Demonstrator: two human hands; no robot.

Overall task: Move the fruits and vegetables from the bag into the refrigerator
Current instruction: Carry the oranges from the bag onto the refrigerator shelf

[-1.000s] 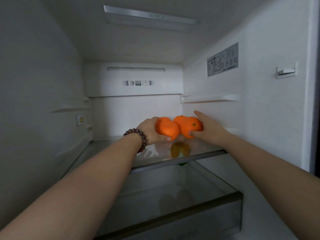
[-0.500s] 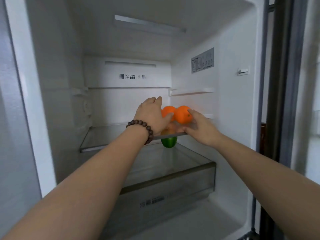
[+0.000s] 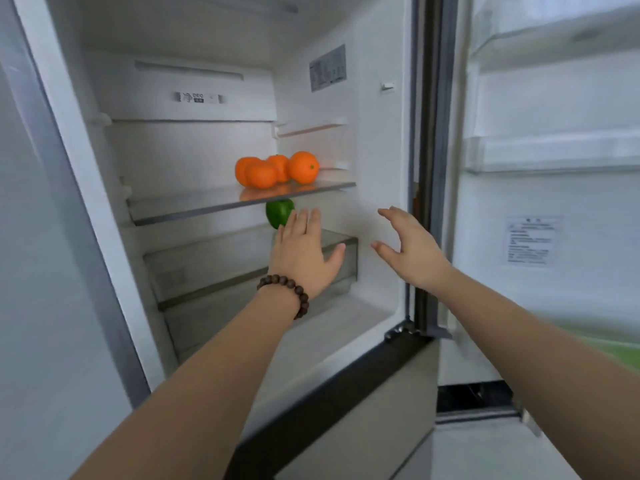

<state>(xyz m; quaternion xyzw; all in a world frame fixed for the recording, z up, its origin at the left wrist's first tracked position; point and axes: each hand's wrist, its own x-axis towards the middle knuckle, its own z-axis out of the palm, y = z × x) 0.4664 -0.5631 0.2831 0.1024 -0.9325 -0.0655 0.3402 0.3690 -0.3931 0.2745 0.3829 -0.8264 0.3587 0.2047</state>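
Observation:
Several oranges (image 3: 275, 169) sit clustered on the refrigerator's glass shelf (image 3: 194, 206), toward its right side. Below the shelf a green fruit or vegetable (image 3: 277, 211) lies on the drawer cover, partly hidden by my fingers. My left hand (image 3: 303, 252), with a bead bracelet on the wrist, hovers open in front of the drawer, apart from the oranges. My right hand (image 3: 410, 249) is open too, fingers spread, near the refrigerator's right wall. Neither hand holds anything. The bag is out of view.
A clear drawer (image 3: 242, 268) sits under the shelf. The open refrigerator door (image 3: 554, 161) with its door bins stands at the right. A lower drawer front (image 3: 346, 420) runs beneath the compartment. A grey panel (image 3: 41, 306) borders the left side.
Both hands have let go of the oranges and pulled back out of the refrigerator. The oranges stay on the glass shelf. The camera has drawn back and turned right.

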